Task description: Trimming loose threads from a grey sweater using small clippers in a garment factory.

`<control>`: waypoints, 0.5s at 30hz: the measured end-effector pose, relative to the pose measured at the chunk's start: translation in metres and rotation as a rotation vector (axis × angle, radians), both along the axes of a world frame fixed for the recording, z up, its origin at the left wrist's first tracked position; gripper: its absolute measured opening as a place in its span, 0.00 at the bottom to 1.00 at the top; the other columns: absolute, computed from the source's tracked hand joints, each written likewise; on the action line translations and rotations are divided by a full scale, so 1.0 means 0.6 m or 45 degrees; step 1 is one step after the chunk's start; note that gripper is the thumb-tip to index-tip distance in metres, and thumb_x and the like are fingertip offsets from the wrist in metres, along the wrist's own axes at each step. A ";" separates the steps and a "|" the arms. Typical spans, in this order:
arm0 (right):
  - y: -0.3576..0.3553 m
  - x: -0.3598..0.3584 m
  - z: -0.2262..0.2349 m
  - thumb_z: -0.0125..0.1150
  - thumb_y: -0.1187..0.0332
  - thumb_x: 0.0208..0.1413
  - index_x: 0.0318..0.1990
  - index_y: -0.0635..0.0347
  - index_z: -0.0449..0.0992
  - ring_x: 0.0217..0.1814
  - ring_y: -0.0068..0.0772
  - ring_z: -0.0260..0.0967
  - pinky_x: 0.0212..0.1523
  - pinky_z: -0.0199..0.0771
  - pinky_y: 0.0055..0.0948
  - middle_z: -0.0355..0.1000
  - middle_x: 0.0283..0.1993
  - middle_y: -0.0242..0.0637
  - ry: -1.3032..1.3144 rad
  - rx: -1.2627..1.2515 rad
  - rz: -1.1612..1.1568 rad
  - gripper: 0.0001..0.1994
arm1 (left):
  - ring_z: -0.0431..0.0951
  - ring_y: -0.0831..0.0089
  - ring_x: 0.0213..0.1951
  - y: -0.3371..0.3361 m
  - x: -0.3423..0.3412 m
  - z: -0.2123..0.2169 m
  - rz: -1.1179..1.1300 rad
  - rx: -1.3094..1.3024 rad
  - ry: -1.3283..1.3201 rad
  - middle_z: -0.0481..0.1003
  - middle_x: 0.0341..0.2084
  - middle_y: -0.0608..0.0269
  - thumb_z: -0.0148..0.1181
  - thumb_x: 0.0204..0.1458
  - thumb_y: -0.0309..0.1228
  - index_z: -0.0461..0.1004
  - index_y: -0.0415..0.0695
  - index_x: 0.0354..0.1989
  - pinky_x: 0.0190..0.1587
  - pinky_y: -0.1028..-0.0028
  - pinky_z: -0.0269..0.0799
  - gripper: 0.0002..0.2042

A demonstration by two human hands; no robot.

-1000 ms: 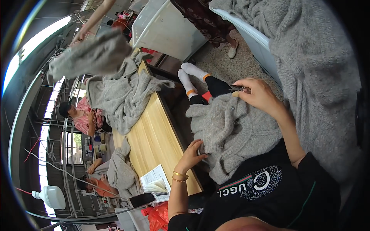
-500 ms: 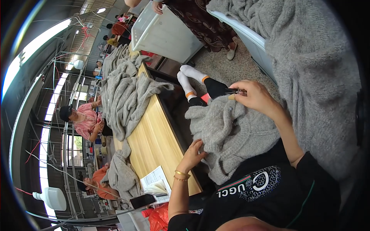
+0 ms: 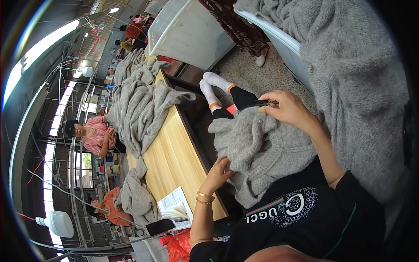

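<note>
A grey knitted sweater [image 3: 279,146] lies bunched across my lap, with a small shiny button-like piece [image 3: 260,122] near its far edge. At that edge, my right hand [image 3: 288,109] is closed round small dark thread snips [image 3: 266,103], which point left. Tan tape wraps one of its fingertips. My left hand [image 3: 216,175], with gold bracelets at the wrist, has its fingers bent against the sweater's left side, pinching the knit. Part of its fingertips is hidden by the cloth.
Left of me stands a wooden table [image 3: 174,144] with heaped grey knits [image 3: 142,105], an open notebook [image 3: 176,207] and a dark phone [image 3: 160,227]. White bins [image 3: 192,35] stand ahead; grey knitwear [image 3: 353,87] drapes at right. Co-workers [image 3: 97,135] sit across the table.
My hands and the sweater stay almost in place. The co-worker in pink has lowered a raised arm. Another person's hand by the white bin has left the view.
</note>
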State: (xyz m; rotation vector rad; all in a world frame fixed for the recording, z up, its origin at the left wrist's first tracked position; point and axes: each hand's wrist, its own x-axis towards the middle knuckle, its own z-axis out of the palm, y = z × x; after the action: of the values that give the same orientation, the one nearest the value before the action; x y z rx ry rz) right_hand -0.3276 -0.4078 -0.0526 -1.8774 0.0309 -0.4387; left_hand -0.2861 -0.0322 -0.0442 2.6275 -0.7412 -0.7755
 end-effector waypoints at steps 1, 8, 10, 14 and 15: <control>0.000 0.000 -0.002 0.67 0.69 0.53 0.49 0.67 0.79 0.30 0.27 0.74 0.33 0.72 0.29 0.78 0.32 0.42 -0.004 -0.006 -0.010 0.17 | 0.67 0.50 0.65 -0.001 -0.001 0.000 -0.002 -0.014 -0.002 0.65 0.64 0.45 0.66 0.50 0.29 0.68 0.33 0.61 0.64 0.64 0.66 0.28; 0.003 0.004 -0.007 0.68 0.68 0.53 0.49 0.67 0.79 0.29 0.25 0.73 0.33 0.72 0.27 0.78 0.32 0.40 -0.022 0.005 -0.014 0.17 | 0.70 0.50 0.62 0.004 0.004 -0.011 -0.001 -0.043 -0.005 0.66 0.63 0.45 0.64 0.50 0.28 0.69 0.33 0.60 0.63 0.64 0.67 0.27; 0.004 0.005 -0.001 0.68 0.68 0.53 0.49 0.67 0.80 0.30 0.25 0.73 0.33 0.72 0.27 0.78 0.32 0.40 0.014 -0.001 -0.001 0.17 | 0.70 0.50 0.62 0.004 0.006 -0.009 0.007 -0.027 -0.006 0.66 0.63 0.45 0.64 0.50 0.28 0.69 0.34 0.60 0.63 0.64 0.67 0.27; 0.006 0.008 0.005 0.68 0.68 0.53 0.48 0.67 0.80 0.29 0.24 0.71 0.32 0.71 0.26 0.77 0.31 0.38 0.041 -0.005 0.021 0.16 | 0.69 0.50 0.62 0.009 0.008 -0.009 -0.038 -0.074 -0.039 0.66 0.63 0.45 0.65 0.51 0.29 0.69 0.33 0.60 0.63 0.64 0.67 0.27; 0.007 0.006 0.010 0.68 0.69 0.53 0.48 0.67 0.80 0.28 0.23 0.70 0.32 0.70 0.26 0.77 0.31 0.37 0.055 0.022 0.048 0.16 | 0.69 0.51 0.63 0.006 0.004 -0.003 -0.025 -0.041 -0.033 0.66 0.63 0.45 0.64 0.51 0.29 0.69 0.33 0.60 0.63 0.64 0.67 0.27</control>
State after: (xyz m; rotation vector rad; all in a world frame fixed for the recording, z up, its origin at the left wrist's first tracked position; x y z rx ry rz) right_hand -0.3241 -0.4039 -0.0467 -1.8671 0.0279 -0.3711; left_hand -0.2835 -0.0288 -0.0459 2.6102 -0.7807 -0.7305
